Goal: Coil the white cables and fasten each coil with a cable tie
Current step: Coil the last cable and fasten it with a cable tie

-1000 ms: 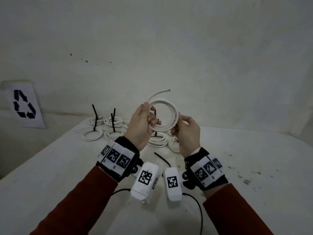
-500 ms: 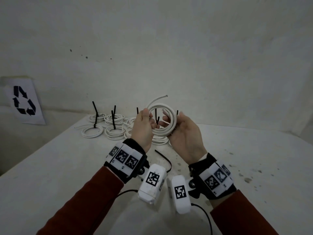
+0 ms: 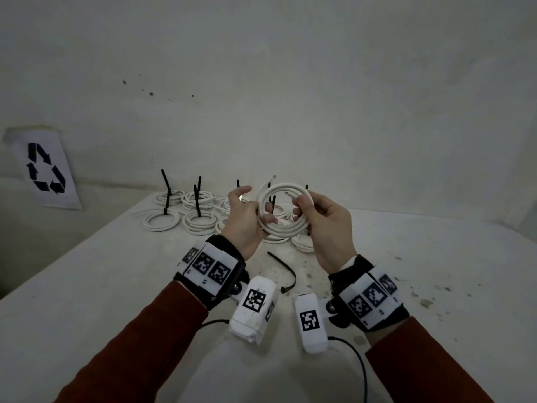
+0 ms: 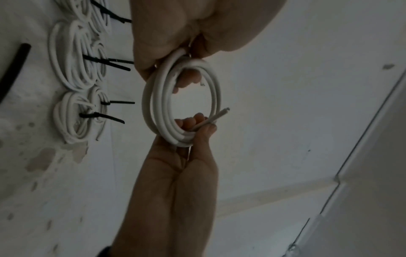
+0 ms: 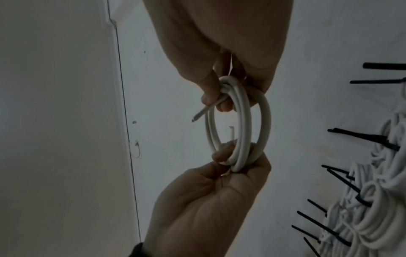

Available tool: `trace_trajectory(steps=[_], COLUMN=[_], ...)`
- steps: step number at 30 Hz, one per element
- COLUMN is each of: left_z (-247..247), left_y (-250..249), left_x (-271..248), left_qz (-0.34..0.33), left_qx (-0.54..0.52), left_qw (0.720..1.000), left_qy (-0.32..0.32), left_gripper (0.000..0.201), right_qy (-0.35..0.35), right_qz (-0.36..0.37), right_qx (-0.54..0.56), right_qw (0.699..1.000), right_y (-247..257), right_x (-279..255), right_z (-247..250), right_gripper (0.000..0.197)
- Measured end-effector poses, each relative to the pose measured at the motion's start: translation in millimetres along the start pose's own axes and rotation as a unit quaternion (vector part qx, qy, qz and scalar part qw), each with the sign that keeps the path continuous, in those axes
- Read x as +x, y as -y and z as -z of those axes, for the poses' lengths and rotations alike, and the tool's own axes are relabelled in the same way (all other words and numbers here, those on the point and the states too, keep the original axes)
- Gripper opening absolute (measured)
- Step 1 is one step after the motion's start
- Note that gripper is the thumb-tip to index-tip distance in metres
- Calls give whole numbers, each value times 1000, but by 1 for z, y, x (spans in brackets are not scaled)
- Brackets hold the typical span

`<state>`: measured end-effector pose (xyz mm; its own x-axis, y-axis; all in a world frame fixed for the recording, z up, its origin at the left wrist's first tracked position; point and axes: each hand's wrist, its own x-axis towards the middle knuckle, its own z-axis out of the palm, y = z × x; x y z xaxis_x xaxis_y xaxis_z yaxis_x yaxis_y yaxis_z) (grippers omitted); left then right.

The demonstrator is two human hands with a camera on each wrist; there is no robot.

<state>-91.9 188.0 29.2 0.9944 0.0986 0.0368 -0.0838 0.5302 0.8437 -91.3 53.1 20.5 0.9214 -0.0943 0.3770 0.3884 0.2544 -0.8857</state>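
A white cable coil [image 3: 284,230] of a few loops hangs in the air between both hands, above the back of the white table [image 3: 116,286]. My left hand [image 3: 255,210] pinches the coil's left side, thumb in front and fingertips through the ring. On the right side, my right hand [image 3: 302,210] curls its fingers round the loops. One cut cable end [image 3: 270,179] sticks up past the top. In the left wrist view my left hand [image 4: 193,128] pinches the coil [image 4: 149,97] from below. The right wrist view shows my right hand [image 5: 232,161] gripping the coil [image 5: 265,121]. No tie is on this coil.
A loose black cable tie [image 3: 286,270] lies on the table just below my hands. Several tied coils [image 3: 200,221] with black tie tails sticking up sit along the back, under and behind the held coil. A recycling sign [image 3: 46,170] leans at the far left.
Both hands have brought the coil lower and nearer the table. My right hand, which lay open under the coil half a second ago, now curls round its right side.
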Motion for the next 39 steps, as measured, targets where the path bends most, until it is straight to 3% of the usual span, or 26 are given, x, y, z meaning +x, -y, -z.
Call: trace_trajectory(steps=[9,13,17,22,28,32,39], left_z=[0,0,-1,1,2,11,11], left_y=[14,16,16,14,13,11,-8], left_x=[-7,-5,-5,-4,-11,-10,-4], left_qz=[-145,-142,-138,-141,-102,-17,95], left_qx=[167,193,232,253,180,93,242], left_qw=[975,971,963,957,978,993,962], left_qy=[-19,-27,-6,12,37,70,83], left_gripper=[30,28,39,17,20,23,24], right_qy=[-18,-22,-33,-44,-27,1,48], right_qz=[-22,-15,8,20,16,5,-6], right_qx=[-25,-35,-53,-84,-128,-146,-215], right_qw=[999,999,998,995,991,989,975], right_y=[-8,-9,-11,-15,-15,-15,-24], right_x=[-1,-2,-2,-3,0,4,8], right_z=[0,0,0,-3,-4,-2,5], right_gripper=[17,19,16,12,11,12,7])
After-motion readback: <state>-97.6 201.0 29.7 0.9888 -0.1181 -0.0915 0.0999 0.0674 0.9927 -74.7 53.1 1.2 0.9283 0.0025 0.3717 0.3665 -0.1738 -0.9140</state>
